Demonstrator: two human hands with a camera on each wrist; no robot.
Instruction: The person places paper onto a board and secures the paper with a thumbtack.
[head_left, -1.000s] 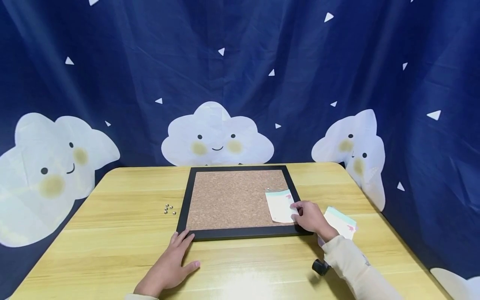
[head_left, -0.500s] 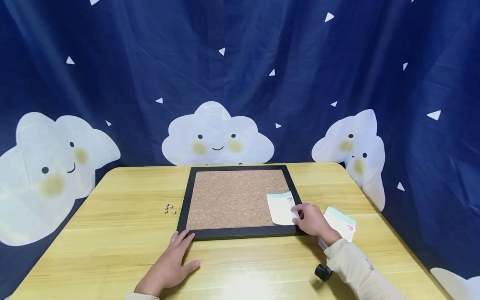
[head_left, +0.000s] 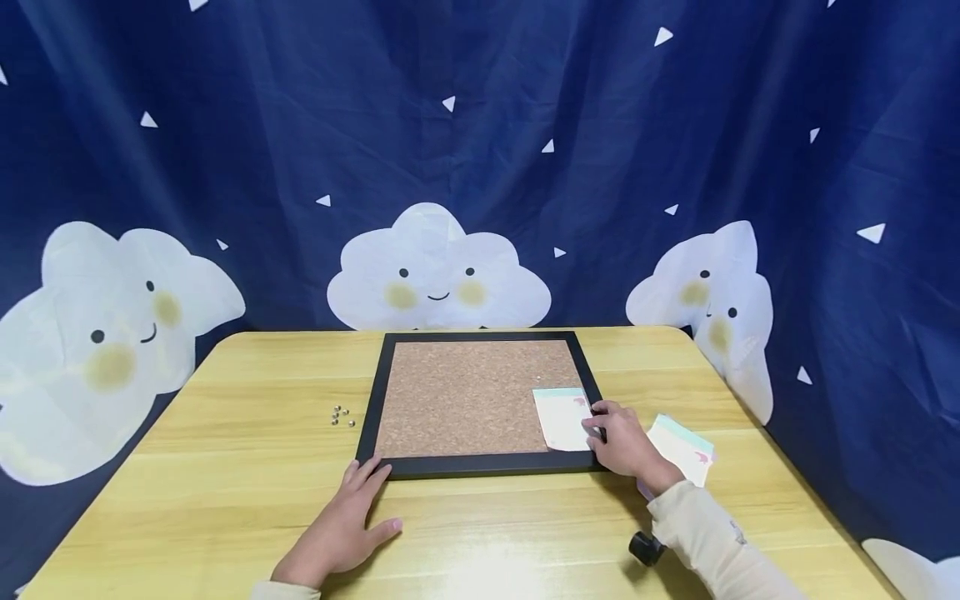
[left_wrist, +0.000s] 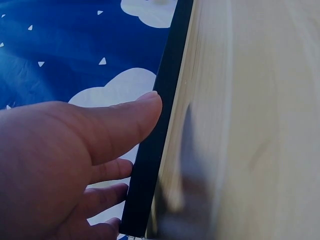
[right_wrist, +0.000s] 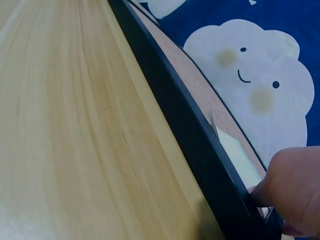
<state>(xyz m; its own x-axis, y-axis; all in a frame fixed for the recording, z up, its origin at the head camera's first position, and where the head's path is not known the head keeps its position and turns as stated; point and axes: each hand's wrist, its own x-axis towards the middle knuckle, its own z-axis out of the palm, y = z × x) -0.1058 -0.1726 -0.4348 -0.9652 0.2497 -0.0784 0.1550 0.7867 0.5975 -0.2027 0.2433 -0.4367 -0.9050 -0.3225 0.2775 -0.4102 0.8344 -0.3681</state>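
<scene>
A cork board [head_left: 465, 400] with a black frame lies on the wooden table. Near its lower right corner a white note sheet [head_left: 561, 421] with a mint top strip lies on the cork. My right hand [head_left: 626, 446] pinches the sheet's right edge between thumb and fingers, over the frame; in the right wrist view the sheet's near corner [right_wrist: 215, 125] curls up. My left hand [head_left: 337, 533] rests with its fingers extended, fingertips at the frame's lower left corner. Seen from the left wrist, its thumb [left_wrist: 135, 115] is stretched out beside the black frame edge [left_wrist: 160, 120].
Several small silvery pieces [head_left: 341, 415] lie left of the board. More note sheets [head_left: 681, 448] lie to its right, partly behind my right wrist. A tiny pale speck [head_left: 537, 377] shows on the cork above the sheet. A dark blue cloud-print curtain [head_left: 480, 167] hangs behind the table.
The note sheet has slid slightly toward me and right, and its top edge now lies straighter. My right hand shifted a little with it. The left hand stays put.
</scene>
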